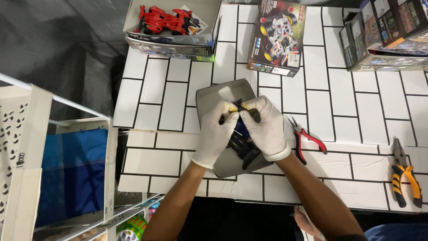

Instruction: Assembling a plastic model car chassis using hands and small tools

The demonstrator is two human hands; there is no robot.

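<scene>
- I have both hands closed on one small job: the left hand [217,134] and right hand [267,129], both in white gloves, pinch a dark toy-car chassis [243,145] between them above the grey tray [211,96].
- The fingertips meet at the chassis's 12 o'clock end, around a small yellow-and-black piece [236,107]; I cannot tell whether it is a part or a tool.
- By my reading the build is midway: the chassis is dark and bare, with no coloured body shell on it, and I cannot make out any wheels under my hands.
- One red car [162,20] already sits finished in an open box [171,40] at 11 o'clock from the tray, so I judge that one done and this one still in hand.
- The sealed-looking car box [276,38] at 1 o'clock seems untouched.
- Count: two gloved hands, one tray, one chassis, one red car.
- Count of tools: two, both lying free on the table [330,98]: red-handled cutters [307,140] at 3 o'clock just beside my right hand, and orange-and-black pliers [403,178] well apart at 4 o'clock.
- Count of boxes: one open, one flat at 1 o'clock, and a stack [385,35] at 2 o'clock whose number I cannot settle.
- A blue-lined rack [67,178] stands off the table at 8 o'clock.
</scene>
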